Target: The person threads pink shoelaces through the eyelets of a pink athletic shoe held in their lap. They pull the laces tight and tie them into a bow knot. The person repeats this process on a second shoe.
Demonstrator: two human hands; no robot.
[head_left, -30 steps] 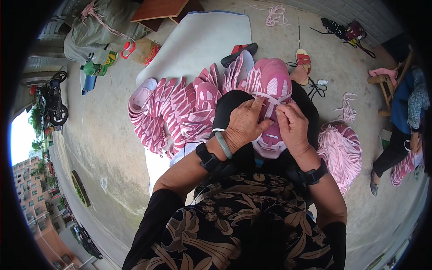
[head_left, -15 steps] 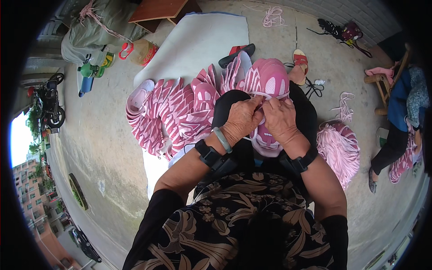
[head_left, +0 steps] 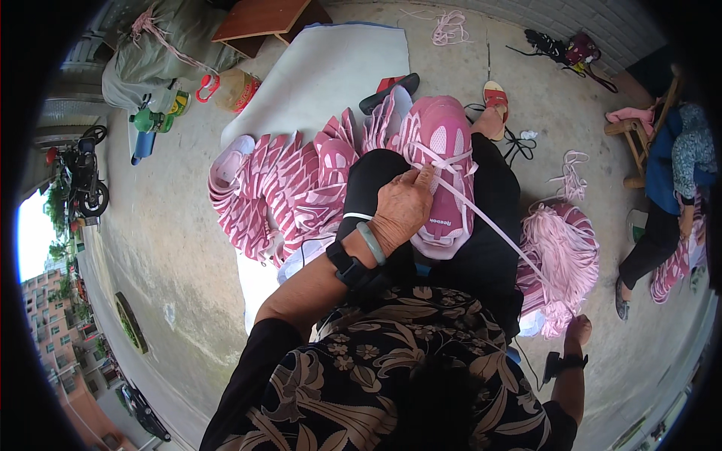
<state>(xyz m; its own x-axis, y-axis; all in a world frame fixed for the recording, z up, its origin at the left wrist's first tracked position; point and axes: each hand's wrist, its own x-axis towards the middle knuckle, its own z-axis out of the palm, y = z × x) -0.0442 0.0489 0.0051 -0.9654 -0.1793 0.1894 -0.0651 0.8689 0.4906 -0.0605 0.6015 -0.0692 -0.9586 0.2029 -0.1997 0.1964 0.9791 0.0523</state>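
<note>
A pink and white shoe upper [head_left: 450,197] lies across my lap, toe away from me. A pale pink shoelace [head_left: 492,225] crosses its front and runs taut down to the right. My left hand [head_left: 404,201] is closed at the upper's left edge, thumb and finger pinching the lace by the eyelets. Out at the lower right, my right hand [head_left: 577,331] is a fist around the lace's far end. Beside my right leg sits a bundle of pink laces [head_left: 560,252] on more uppers. To the left, stacked pink uppers [head_left: 274,188] lie in a curved row.
A white sheet [head_left: 331,75] covers floor ahead, with a dark sandal [head_left: 389,93] on it. Bottles [head_left: 233,90] stand at the far left. Loose laces [head_left: 575,174] lie at right. Another person [head_left: 665,203] sits at the right edge beside a wooden chair [head_left: 639,143].
My right hand has left the upper and swung out to the lower right, drawing the lace taut. My left hand has stayed by the upper, shifting slightly down and left.
</note>
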